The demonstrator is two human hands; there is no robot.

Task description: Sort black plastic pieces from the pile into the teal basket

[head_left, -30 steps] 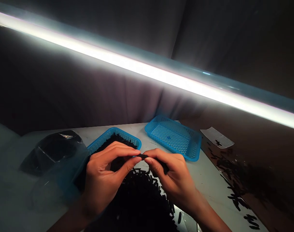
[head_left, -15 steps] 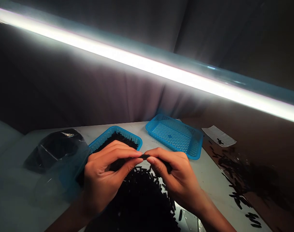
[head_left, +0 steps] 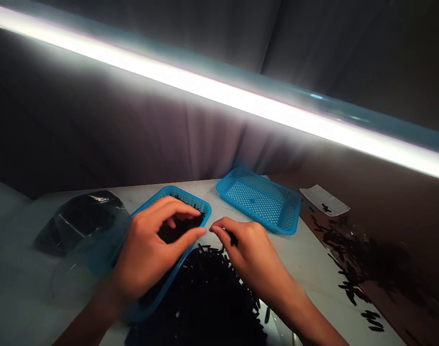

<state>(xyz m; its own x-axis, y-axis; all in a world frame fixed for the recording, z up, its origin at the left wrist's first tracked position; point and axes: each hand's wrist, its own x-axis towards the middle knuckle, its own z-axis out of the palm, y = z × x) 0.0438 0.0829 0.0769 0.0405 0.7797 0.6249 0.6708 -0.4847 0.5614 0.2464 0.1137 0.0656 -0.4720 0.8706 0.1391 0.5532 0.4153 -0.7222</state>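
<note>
My left hand (head_left: 150,247) is over the near part of a blue plastic basket (head_left: 206,205) filled with small black elongated pieces. Its thumb and fingers are spread apart, with nothing visible between them. My right hand (head_left: 253,245) is just to the right, with thumb and forefinger pinched together. A small black piece (head_left: 233,238) shows inside its curled fingers; whether there are more is hidden. Below both hands lies a large pile of the same black pieces (head_left: 212,293), close against the basket. Their exact kind is too dark to tell.
A second blue basket (head_left: 294,218) stands at the back right. White paper (head_left: 323,199) with a black piece on it lies beyond. Loose black pieces (head_left: 372,319) run along the right edge. A clear bag with dark contents (head_left: 82,221) sits left. A bright tube light (head_left: 212,89) crosses above.
My hands have come apart from the black piece held between both their fingertips. The left hand has moved slightly left and opened over the basket; the right keeps its fingers curled.
</note>
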